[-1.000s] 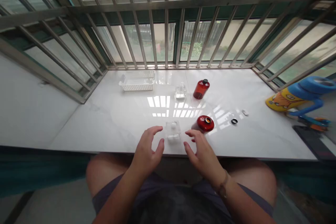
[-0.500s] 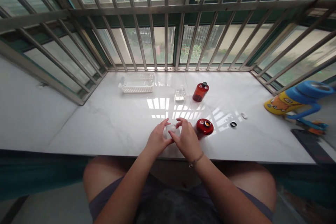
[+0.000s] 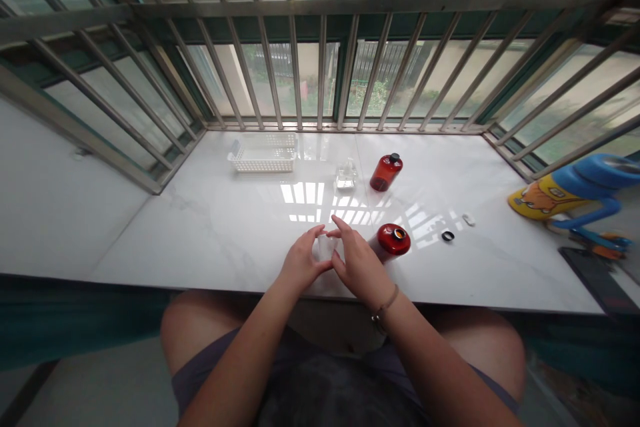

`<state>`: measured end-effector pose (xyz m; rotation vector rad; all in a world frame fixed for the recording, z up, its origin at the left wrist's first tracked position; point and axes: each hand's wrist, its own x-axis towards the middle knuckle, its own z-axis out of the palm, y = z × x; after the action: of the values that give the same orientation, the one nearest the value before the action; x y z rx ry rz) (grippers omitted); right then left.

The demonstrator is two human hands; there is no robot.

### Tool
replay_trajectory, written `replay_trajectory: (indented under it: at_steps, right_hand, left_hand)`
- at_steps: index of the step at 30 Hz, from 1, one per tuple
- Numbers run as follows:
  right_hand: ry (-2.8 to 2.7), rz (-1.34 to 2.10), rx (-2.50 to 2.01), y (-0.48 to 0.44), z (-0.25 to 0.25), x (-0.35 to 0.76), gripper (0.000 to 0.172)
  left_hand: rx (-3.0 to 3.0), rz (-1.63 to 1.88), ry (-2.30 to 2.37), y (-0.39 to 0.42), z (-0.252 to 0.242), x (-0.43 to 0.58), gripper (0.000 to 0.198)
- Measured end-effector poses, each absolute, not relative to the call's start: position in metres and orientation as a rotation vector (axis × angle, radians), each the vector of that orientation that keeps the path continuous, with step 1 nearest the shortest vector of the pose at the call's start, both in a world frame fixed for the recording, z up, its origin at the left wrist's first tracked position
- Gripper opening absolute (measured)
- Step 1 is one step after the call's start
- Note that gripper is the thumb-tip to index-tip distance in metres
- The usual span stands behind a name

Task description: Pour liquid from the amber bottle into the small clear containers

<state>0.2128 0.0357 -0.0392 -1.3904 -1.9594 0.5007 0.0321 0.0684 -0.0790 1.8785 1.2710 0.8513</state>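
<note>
One clear, boxy container [image 3: 325, 248] is at the frame's lower centre. The left hand [image 3: 303, 259] curls thumb and fingers around it; whether the right hand [image 3: 357, 260] grips it too, I cannot tell. Right of centre are one black-capped translucent red bottle [image 3: 384, 177] and one open-necked glossy red bottle [image 3: 392, 243], two altogether.

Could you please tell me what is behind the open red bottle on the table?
The capped red bottle stands farther back on the white table, with window bars beyond. The tabletop directly behind the open red bottle is covered by its body.
</note>
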Motion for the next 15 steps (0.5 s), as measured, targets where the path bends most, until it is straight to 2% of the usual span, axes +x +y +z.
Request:
replay_trajectory:
  at_steps: [9, 13, 15]
  right_hand:
    - [-1.975, 0.334, -1.528, 0.036, -0.035, 0.205, 0.101]
    - [-1.976, 0.28, -1.652, 0.035, -0.026, 0.202, 0.075]
    - [-2.029, 0.315, -1.649, 0.033, -0.02, 0.202, 0.07]
  left_hand:
    - [1.951, 0.87, 1.23, 0.067, -0.082, 0.029, 0.074]
    - [1.939, 0.87, 1.274, 0.064, -0.08, 0.032, 0.073]
    - [1.927, 0.868, 1.285, 0.063, -0.079, 0.033, 0.073]
